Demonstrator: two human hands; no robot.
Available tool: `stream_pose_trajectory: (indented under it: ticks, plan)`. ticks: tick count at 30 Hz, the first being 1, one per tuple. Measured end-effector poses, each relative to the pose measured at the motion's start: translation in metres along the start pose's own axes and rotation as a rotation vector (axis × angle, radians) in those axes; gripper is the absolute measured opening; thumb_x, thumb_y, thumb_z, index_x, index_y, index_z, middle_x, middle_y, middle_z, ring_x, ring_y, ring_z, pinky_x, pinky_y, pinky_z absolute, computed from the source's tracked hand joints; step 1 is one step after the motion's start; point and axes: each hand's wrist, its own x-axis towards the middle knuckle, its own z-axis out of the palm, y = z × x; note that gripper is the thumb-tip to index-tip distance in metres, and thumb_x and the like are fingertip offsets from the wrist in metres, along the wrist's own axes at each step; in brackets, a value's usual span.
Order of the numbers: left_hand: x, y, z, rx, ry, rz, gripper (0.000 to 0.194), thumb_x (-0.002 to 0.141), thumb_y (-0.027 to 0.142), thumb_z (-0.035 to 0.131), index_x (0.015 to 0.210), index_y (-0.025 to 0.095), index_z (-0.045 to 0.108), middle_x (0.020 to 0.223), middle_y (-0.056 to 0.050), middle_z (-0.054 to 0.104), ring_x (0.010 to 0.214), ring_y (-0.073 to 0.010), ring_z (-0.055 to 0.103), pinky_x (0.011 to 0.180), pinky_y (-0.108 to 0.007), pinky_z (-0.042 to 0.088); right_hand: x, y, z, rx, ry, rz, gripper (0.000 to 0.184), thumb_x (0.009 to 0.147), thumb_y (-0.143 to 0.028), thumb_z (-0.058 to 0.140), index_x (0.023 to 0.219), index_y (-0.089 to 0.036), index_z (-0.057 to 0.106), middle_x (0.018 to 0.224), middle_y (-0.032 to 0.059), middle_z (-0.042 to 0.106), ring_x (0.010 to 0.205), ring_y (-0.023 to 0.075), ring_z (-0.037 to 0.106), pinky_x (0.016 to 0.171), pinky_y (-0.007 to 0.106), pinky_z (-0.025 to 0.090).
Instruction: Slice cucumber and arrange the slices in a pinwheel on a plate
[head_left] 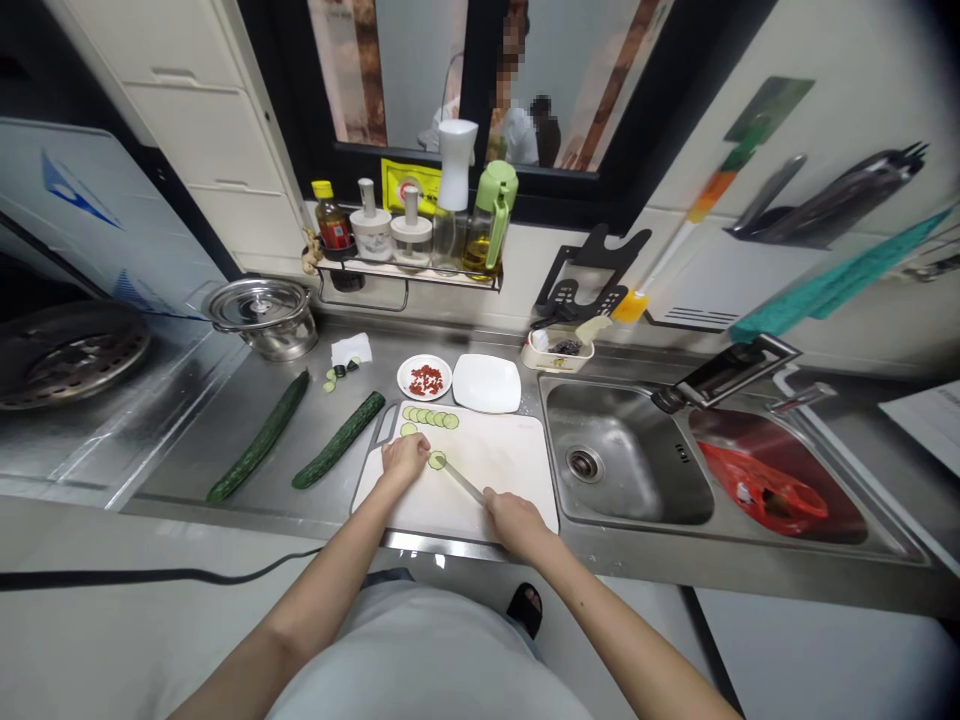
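My right hand [516,522] grips a knife [466,485] by its handle. The blade points left across the white cutting board [495,450], and a round cucumber slice [436,459] is at its tip. Just left of that slice, my left hand [406,458] rests on the board with its fingers curled together; what they hold, if anything, is hidden. Another cucumber slice [409,429] lies right beyond these fingers. A row of overlapping cucumber slices [430,416] runs along the board's far edge. Two whole-looking cucumbers [339,440] lie on the counter to the left.
Behind the board stand a bowl of chopped red pieces [405,378] and a white plate [487,383]. Cucumber scraps [330,380] lie near a white tissue [351,349]. A lidded steel pot [281,330] is at left, a steel sink [626,455] at right, a condiment rack [420,275] above.
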Motion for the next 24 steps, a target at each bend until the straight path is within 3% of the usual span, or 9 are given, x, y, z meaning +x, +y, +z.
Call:
stream_pose_trajectory:
  ticks: [8, 24]
  plan:
    - [0.002, -0.001, 0.002, -0.009, 0.002, -0.003, 0.016, 0.078, 0.027, 0.057, 0.089, 0.029, 0.068, 0.098, 0.001, 0.073, 0.096, -0.0192, 0.063, 0.084, -0.031, 0.038, -0.007, 0.001, 0.000, 0.017, -0.012, 0.025, 0.028, 0.093, -0.014, 0.032, 0.112, -0.015, 0.053, 0.098, 0.0149, 0.067, 0.092, 0.0241, 0.066, 0.070, 0.030, 0.044]
    - [-0.001, 0.004, -0.005, -0.003, -0.020, -0.010, 0.014, 0.079, 0.027, 0.058, 0.089, 0.027, 0.068, 0.099, -0.001, 0.072, 0.099, -0.0203, 0.063, 0.087, -0.033, 0.037, 0.010, -0.003, -0.003, -0.049, 0.040, -0.027, 0.033, 0.090, -0.007, 0.031, 0.112, -0.014, 0.055, 0.096, 0.0151, 0.068, 0.088, 0.0223, 0.067, 0.071, 0.031, 0.047]
